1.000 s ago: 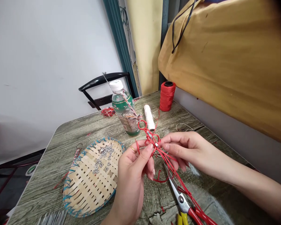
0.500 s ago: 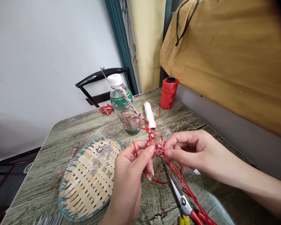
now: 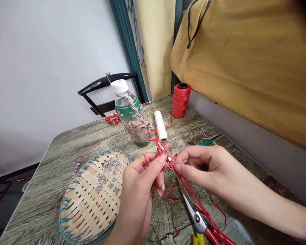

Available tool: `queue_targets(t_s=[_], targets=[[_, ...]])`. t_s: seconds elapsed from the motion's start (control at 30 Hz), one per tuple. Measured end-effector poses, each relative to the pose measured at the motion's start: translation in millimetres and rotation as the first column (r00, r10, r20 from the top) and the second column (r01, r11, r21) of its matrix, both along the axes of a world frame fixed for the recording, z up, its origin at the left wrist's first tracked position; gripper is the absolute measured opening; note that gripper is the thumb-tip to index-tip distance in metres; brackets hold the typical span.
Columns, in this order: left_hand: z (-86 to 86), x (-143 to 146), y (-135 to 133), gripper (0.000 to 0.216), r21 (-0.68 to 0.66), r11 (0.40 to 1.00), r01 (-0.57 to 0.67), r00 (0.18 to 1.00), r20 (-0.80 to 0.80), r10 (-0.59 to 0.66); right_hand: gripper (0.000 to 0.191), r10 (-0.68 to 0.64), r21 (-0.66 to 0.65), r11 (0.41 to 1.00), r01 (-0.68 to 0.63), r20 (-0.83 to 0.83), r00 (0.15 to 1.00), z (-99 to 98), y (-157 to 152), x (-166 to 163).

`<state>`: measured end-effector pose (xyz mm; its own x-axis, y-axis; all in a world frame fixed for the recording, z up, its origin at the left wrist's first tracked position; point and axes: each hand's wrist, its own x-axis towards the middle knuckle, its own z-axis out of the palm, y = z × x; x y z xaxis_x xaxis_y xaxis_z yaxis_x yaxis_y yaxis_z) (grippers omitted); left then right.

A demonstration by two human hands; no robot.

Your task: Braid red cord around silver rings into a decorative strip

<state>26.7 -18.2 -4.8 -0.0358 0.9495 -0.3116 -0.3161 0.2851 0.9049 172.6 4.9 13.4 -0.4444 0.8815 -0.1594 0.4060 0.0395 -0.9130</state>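
Note:
Between my two hands is red cord (image 3: 171, 149) knotted around small metal nuts (image 3: 169, 159). My left hand (image 3: 145, 177) pinches the knotted part between thumb and fingers, and a strand loops over one of its fingers. Close by on the right, my right hand (image 3: 201, 166) pinches the cord with thumb and forefinger. The far end of the work forms a red ring (image 3: 152, 135), tied by multicoloured string to a bottle (image 3: 132, 115) with a white cap. Long loose red strands trail toward me over the scissors (image 3: 197, 217).
At the left lies a woven bamboo tray (image 3: 89, 207) holding several metal nuts. Behind my hands are a white thread roll (image 3: 160, 126) and a red cord spool (image 3: 181, 101). Red scraps (image 3: 112, 119) lie beside the bottle, and a black chair (image 3: 107, 81) stands beyond the table.
The view has shifted slightly, so the table things appear a little further left. My right hand has turned slightly at the cord; both hands keep their pinch.

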Motion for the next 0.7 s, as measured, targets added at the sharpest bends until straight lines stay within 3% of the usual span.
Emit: queue_targets(t_s=[0.23,0.5,0.7], targets=[[1.3,0.8,2.9,0.016,0.001,1.0,0.031,0.999,-0.031,-0.031,0.018,-0.098,0.275,0.961,0.027,0.249,0.964,-0.7,-7.4,-1.7],[3.2,2.4,3.0,0.014,-0.041,0.999,0.028,0.999,-0.042,-0.029,0.021,-0.039,0.213,0.977,-0.003,0.191,0.981,-1.9,-5.7,-2.8],[4.7,2.4,2.9,0.015,-0.056,0.998,0.014,0.998,-0.055,-0.017,0.013,-0.093,0.211,0.976,0.051,0.191,0.977,-5.5,-6.8,-3.3]])
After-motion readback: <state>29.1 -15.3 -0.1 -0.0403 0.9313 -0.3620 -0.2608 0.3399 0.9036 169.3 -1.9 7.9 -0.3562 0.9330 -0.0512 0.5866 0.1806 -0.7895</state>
